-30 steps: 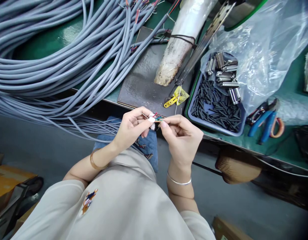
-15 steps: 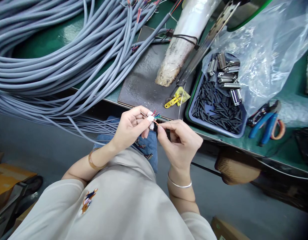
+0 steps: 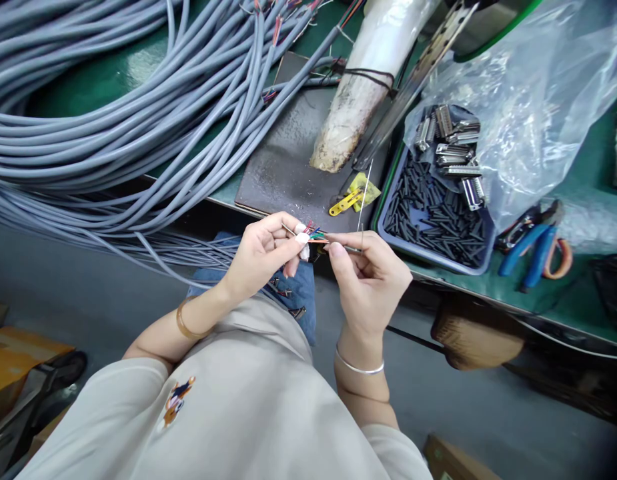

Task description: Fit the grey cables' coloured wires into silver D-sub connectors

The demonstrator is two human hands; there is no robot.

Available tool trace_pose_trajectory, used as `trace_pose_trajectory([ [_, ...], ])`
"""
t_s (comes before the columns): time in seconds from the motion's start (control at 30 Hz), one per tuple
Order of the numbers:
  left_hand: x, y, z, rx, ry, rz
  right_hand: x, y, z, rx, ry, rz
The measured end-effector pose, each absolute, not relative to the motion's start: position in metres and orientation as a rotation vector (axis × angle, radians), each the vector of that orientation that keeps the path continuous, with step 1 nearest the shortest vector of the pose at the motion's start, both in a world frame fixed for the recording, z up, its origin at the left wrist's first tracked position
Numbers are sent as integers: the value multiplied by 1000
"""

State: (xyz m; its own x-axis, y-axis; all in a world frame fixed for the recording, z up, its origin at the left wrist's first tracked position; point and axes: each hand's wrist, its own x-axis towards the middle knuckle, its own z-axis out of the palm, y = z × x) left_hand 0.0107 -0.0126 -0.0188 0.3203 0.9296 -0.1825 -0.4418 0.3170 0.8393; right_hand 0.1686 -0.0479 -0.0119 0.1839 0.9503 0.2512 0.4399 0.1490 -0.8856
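My left hand (image 3: 268, 248) pinches a bundle of thin coloured wires (image 3: 315, 233), with red, blue, green and orange strands fanning out past its fingertips. White wraps cover the thumb and a finger of that hand. My right hand (image 3: 371, 277) is closed, thumb against forefinger, on the tip of an orange wire (image 3: 317, 241) from the bundle. Both hands hover just in front of the bench edge, above my lap. Several small metal-ended connectors (image 3: 285, 292) lie on the blue cloth at my lap.
Grey cables (image 3: 153, 147) cover the bench's left side. On a dark board (image 3: 283, 167) lies a yellow tool (image 3: 345, 203), below a wrapped roll (image 3: 355, 100). A blue tray (image 3: 463, 267) holds black sleeves and metal connectors; blue-handled pliers (image 3: 531, 253) lie to its right.
My right hand has moved slightly right, away from the left, and the orange wire now runs straighter between them. My left hand has stayed in place.
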Motion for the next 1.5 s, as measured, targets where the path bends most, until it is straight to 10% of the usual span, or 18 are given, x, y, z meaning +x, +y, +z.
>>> trace_pose_trajectory([
  [1.5, -20, -2, -63, 740, 370, 777, 167, -55, -18, -1296, -1479, 232],
])
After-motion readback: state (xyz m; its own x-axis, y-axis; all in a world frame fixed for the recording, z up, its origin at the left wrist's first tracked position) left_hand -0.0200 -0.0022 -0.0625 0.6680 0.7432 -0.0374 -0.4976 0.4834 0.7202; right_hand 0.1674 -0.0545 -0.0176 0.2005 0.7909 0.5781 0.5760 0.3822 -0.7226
